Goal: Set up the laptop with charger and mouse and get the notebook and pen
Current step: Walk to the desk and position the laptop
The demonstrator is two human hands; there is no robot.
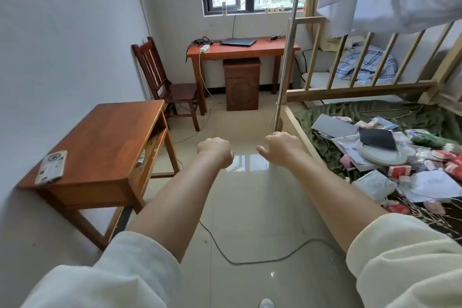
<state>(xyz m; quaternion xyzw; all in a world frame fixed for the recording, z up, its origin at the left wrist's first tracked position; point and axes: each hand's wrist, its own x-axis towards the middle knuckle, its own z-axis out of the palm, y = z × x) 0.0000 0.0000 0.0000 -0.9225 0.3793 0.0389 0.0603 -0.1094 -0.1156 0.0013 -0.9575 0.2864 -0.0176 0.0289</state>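
A closed dark laptop [238, 42] lies on the far wooden desk [250, 51] under the window. Left of it sit a black charger with tangled cable [201, 41] and a white power strip [204, 48]. A small dark object with a cord, perhaps a mouse [274, 38], rests at the desk's right end. Both arms stretch forward over the floor, far from the desk. My left hand [216, 151] is curled into a loose fist, holding nothing. My right hand [280, 145] is also curled, thumb out, holding nothing. I cannot make out a notebook or pen.
A wooden chair [162, 82] and a small cabinet [242, 84] stand by the desk. A nearer side table [100, 142] on the left carries a phone [51, 166]. A cluttered bed [390, 157] with a wooden frame fills the right. A cable [262, 260] crosses the tiled floor.
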